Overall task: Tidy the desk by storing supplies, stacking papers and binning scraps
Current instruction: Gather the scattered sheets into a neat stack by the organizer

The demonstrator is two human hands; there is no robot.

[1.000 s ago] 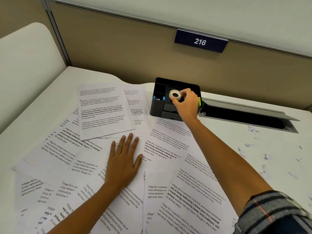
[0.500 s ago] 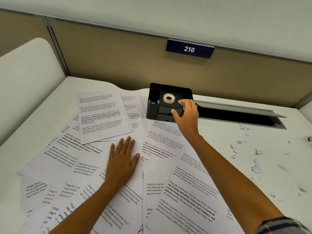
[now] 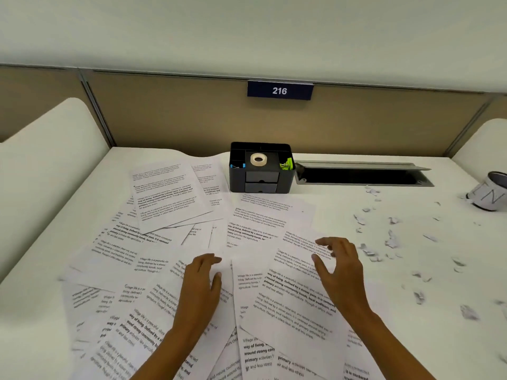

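Step in hand, as judged: stacking papers. Storing of supplies apparently done, with tape roll (image 3: pixel 258 159) seated in the top well of the black desk organiser (image 3: pixel 260 185), beside a green clip (image 3: pixel 286 163), at the back of the desk (image 3: pixel 343 209) against the partition.

Spread across centre and left: printed sheets (image 3: pixel 170 193), loose, overlapping, fanned at many angles, not yet squared.

Left hand (image 3: pixel 201 281) low on the sheets near centre, fingers loosely bent, gripping nothing. Right hand (image 3: pixel 338 266) over the sheets to the right, fingers spread and slightly curved, holding nothing; contact with paper not determinable.

Next move, as judged: gather sheets inward with both palms, then square the edges. Light, flat pressure advised, as thin sheets are likely to slide and curl.

Edges and room:
- White side panel (image 3: pixel 49 160) close along the left-most sheets.
- Open cable trough (image 3: pixel 362 176) at back right, well apart from both hands.
- Paper scraps (image 3: pixel 392 239) strewn at right, the nearest just beside the right hand; avoid sweeping into the pile.
- Tilted white cup (image 3: pixel 488 196) at far right.
- Bare surface in front of the trough, adequate for a stack.
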